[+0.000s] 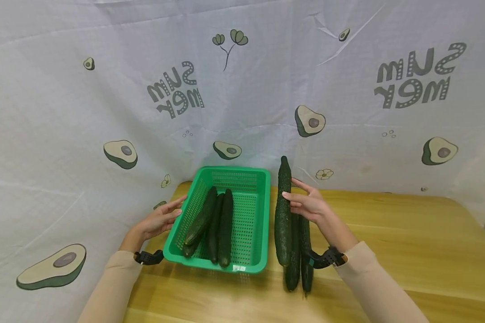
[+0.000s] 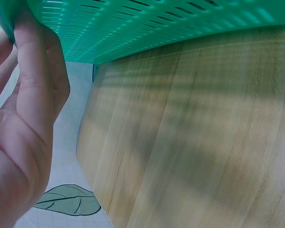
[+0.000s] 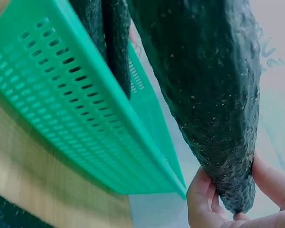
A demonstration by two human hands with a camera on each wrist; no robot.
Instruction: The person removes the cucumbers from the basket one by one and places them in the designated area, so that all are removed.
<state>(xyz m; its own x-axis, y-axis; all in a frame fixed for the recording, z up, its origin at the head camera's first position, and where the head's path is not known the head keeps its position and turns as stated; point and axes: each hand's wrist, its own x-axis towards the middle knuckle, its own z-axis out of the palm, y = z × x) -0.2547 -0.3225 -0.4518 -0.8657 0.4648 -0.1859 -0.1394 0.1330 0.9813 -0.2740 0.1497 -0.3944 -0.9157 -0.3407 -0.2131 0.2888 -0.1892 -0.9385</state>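
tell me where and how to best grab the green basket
Probably by the green basket's rim, midway along its left and right sides, one hand coming from each: the rim rings the open top, and the cucumbers inside lie toward the left, so a one-sided grip might tip it.

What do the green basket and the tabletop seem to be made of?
Green basket: likely molded plastic, smooth and slightly shiny, judging by its even color and regular slots.
Tabletop: wood or a wood-look laminate, with a soft sheen; grain and plank-like seams leave both possible.
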